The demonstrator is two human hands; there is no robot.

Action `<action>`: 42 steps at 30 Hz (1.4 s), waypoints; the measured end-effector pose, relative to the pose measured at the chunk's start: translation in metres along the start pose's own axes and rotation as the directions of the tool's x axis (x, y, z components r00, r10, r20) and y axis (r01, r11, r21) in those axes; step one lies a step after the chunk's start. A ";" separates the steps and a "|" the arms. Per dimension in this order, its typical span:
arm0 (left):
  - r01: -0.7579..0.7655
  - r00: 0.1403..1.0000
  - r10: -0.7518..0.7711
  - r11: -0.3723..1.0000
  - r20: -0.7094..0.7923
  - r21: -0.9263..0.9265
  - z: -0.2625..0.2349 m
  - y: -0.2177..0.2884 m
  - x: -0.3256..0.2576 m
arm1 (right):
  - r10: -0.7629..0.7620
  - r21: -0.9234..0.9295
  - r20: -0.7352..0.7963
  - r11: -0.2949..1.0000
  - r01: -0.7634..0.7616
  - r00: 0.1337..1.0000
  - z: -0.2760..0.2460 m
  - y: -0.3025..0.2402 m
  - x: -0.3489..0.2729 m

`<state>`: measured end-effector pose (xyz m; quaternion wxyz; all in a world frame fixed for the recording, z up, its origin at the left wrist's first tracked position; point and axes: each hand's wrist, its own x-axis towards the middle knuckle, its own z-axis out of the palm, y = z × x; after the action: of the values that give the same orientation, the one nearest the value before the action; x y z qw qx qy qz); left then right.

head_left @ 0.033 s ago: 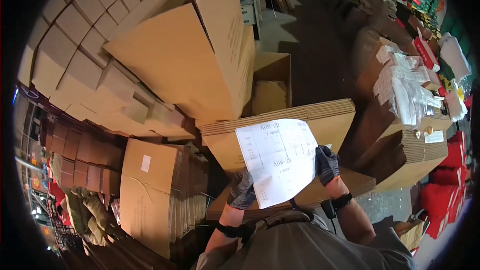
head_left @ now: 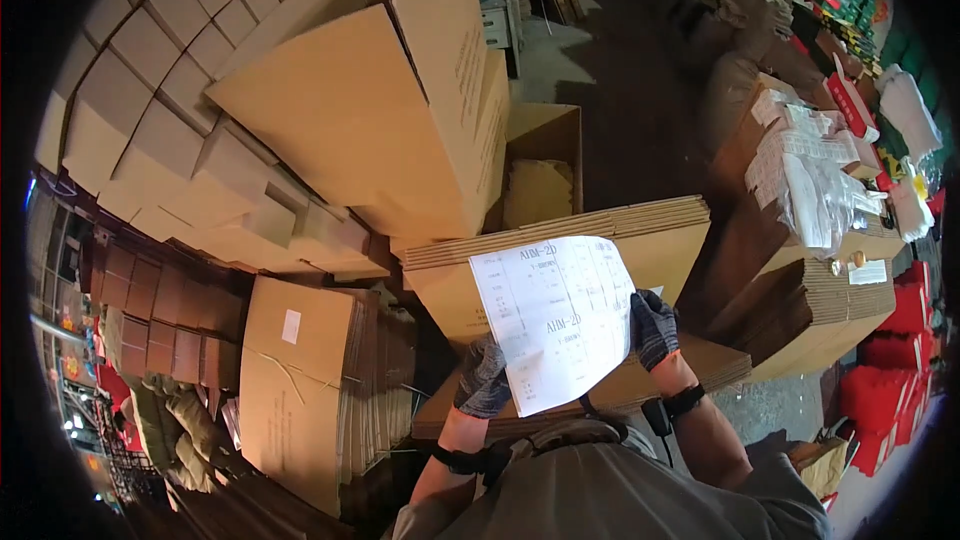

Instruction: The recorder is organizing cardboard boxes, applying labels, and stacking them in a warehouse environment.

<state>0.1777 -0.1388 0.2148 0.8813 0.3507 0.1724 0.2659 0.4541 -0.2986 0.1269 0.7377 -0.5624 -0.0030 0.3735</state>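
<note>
Over the flat cartons (head_left: pixel 665 245), left hand (head_left: pixel 484 378) and right hand (head_left: pixel 655 330) still grip the white sheet (head_left: pixel 555 340), nothing visibly shifting, so its print stays face up

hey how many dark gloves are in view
2: on the left hand, at the left of the white sheet, and the right hand, at its right. Others may be hidden.

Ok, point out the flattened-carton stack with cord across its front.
The left stack, left of the left hand: a cord crosses its front below a white label. None shows on the middle stack behind the paper sheet or the right stack.
</note>
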 end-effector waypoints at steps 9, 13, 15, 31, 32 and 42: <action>-0.006 1.000 0.004 0.997 -0.023 -0.083 -0.012 -0.015 -0.003 | -0.100 -0.117 -0.089 0.989 0.089 0.991 -0.013 0.015 -0.017; 0.069 0.958 0.107 0.813 -0.265 0.578 -0.005 -0.017 0.006 | -0.258 -0.352 -0.224 0.921 0.169 0.940 -0.055 0.020 -0.013; 0.073 0.962 0.151 0.661 -0.227 0.747 0.004 -0.019 0.013 | -0.426 -0.520 -0.224 0.813 0.262 0.877 -0.079 0.019 -0.013; -0.151 0.930 0.184 0.981 -0.320 0.125 -0.089 -0.145 0.311 | -0.232 -0.027 -0.648 0.959 0.282 0.726 -0.278 0.018 0.005; -0.144 0.929 0.178 0.981 -0.323 0.127 -0.102 -0.163 0.323 | -0.205 -0.022 -0.616 0.970 0.243 0.761 -0.283 0.023 0.003; 0.009 0.716 -0.021 1.000 -0.698 -0.020 -0.135 -0.369 0.339 | 0.037 0.037 -0.570 0.999 -0.019 0.821 -0.307 0.097 0.032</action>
<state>0.5109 -0.0936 -0.1803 0.7561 0.2164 0.4926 0.3726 0.5547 -0.5264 -0.0797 0.7076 -0.6373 0.2315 0.1988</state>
